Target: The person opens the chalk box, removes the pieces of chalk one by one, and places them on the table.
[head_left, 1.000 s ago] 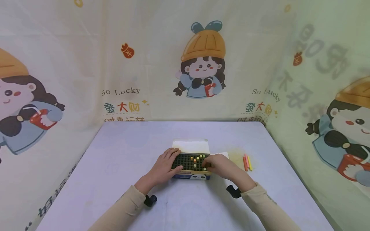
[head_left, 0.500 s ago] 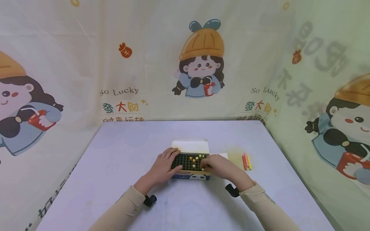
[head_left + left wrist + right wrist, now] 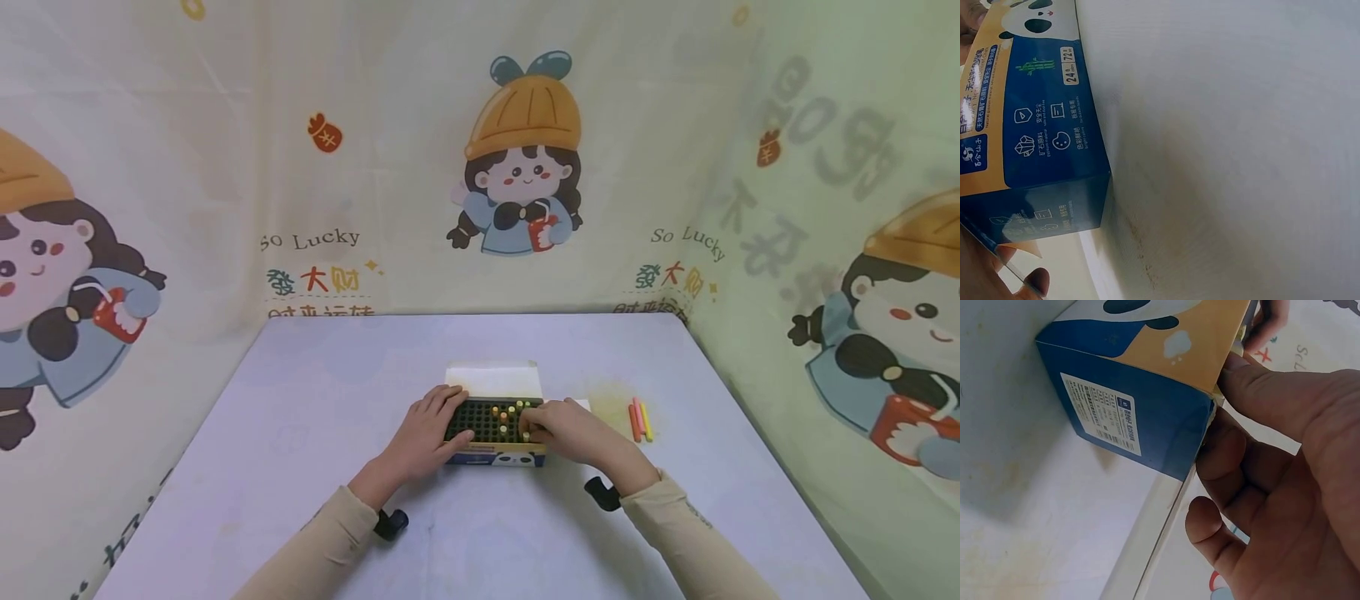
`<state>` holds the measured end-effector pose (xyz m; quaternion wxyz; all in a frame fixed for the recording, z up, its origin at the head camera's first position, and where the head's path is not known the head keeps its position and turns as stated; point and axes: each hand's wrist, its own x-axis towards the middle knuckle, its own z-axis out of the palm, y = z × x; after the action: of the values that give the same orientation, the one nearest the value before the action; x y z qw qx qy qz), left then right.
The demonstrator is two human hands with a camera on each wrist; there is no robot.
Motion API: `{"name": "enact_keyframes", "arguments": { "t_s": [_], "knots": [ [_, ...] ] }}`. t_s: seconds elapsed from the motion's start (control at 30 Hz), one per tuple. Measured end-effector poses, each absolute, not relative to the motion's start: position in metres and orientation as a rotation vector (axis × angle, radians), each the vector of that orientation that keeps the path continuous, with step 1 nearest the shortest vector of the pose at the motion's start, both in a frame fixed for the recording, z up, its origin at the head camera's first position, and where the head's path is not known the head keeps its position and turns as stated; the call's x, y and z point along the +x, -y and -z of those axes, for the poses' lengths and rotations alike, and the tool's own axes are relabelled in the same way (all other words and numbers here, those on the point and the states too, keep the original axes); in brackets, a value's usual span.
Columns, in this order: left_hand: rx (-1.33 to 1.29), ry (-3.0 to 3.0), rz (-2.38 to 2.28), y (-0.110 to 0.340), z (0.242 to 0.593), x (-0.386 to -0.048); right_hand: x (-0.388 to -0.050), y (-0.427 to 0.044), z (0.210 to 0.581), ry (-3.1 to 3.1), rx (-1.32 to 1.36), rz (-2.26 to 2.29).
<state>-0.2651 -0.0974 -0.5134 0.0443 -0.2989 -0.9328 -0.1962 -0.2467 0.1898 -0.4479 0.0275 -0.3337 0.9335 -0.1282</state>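
A blue and tan chalk box (image 3: pixel 471 458) with a panda print stands upright, its black holed insert (image 3: pixel 474 414) facing up. Several chalk sticks (image 3: pixel 503 417) stand in holes toward its right side. My left hand (image 3: pixel 424 433) steadies the box's left end, fingers over the far edge and thumb at the near edge. My right hand (image 3: pixel 573 429) bends its fingers down over the right end of the insert. In the right wrist view its thumb (image 3: pixel 1272 390) is at the box's top edge; anything between its fingertips is hidden.
A white box flap (image 3: pixel 492 380) stands open behind the insert. Right of the box, red, pink and yellow chalk sticks (image 3: pixel 637 421) lie on the white table (image 3: pixel 337 367) beside a patch of yellowish dust (image 3: pixel 611 402). Printed cloth walls surround the table.
My right fingers shift slightly left over the right end of the insert. My left hand keeps its place on the box, and the loose chalk sticks stay put.
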Motion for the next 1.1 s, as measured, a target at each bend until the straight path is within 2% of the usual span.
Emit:
{"name": "enact_keyframes", "arguments": {
  "t_s": [0.8,1.1],
  "knots": [
    [-0.911,2.845,0.609,0.098,0.515,-0.264,-0.248,-0.2,0.445,-2.723,-0.929,0.628],
    [-0.912,2.838,0.589,0.098,0.517,-0.264,-0.245,-0.196,0.444,-2.865,-1.101,0.314]
  ]
}}
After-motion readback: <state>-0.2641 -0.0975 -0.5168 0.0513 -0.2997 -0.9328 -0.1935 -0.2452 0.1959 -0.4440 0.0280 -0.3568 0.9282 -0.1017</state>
